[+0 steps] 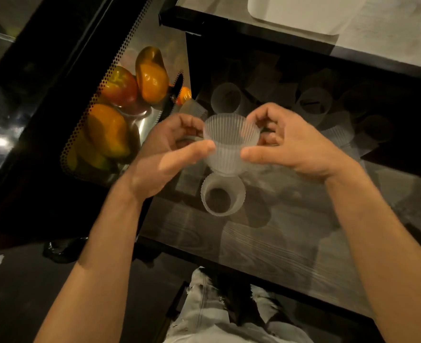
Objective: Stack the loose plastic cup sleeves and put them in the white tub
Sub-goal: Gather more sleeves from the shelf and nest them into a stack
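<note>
Head view: what are we holding?

Our left hand (170,154) and right hand (296,142) both pinch one ribbed translucent plastic cup sleeve (230,142) above the dark glass counter (278,243).

And the rest?

A second ribbed sleeve (222,195) stands on the counter just beneath it, and more loose sleeves (225,97) lie behind. We see the white rectangular tub (291,18) far back, well apart.
</note>
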